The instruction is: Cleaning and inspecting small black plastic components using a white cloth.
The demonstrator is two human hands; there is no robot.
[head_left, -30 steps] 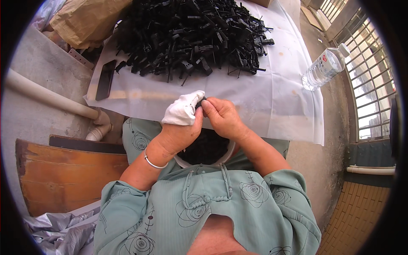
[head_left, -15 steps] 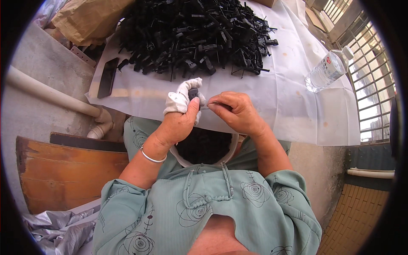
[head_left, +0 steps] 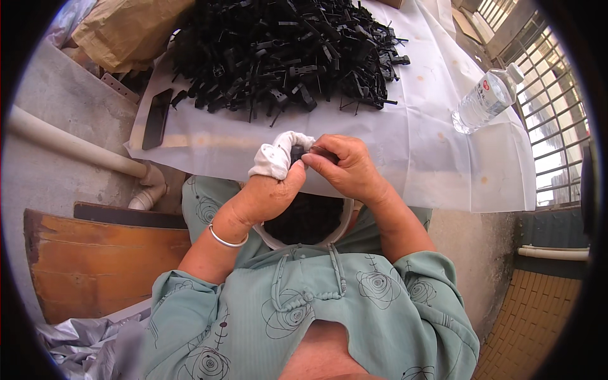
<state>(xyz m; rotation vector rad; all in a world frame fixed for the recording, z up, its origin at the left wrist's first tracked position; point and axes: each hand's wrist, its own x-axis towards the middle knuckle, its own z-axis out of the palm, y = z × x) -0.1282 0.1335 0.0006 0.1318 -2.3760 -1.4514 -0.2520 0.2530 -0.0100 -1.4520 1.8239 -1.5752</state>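
Note:
My left hand [head_left: 269, 183], its fingers wrapped in white cloth, and my right hand [head_left: 345, 168] meet over the near edge of the table. Together they pinch a small black plastic part [head_left: 297, 152] between the fingertips. Right below the hands, on my lap, sits a round bowl [head_left: 339, 231] holding dark pieces. A big heap of black plastic parts [head_left: 285, 54] lies on the white sheet [head_left: 411, 133] just beyond the hands.
A clear plastic water bottle [head_left: 484, 101] lies on the sheet at the right. A flat black strip [head_left: 156, 118] rests at the sheet's left edge. A brown paper bag [head_left: 120, 28], a white pipe [head_left: 76, 149], an orange wooden board [head_left: 101, 263] are at left; window bars at right.
Both hands have stayed joined on the small black part, shifting slightly as the fingers turn it. The view has tilted a little.

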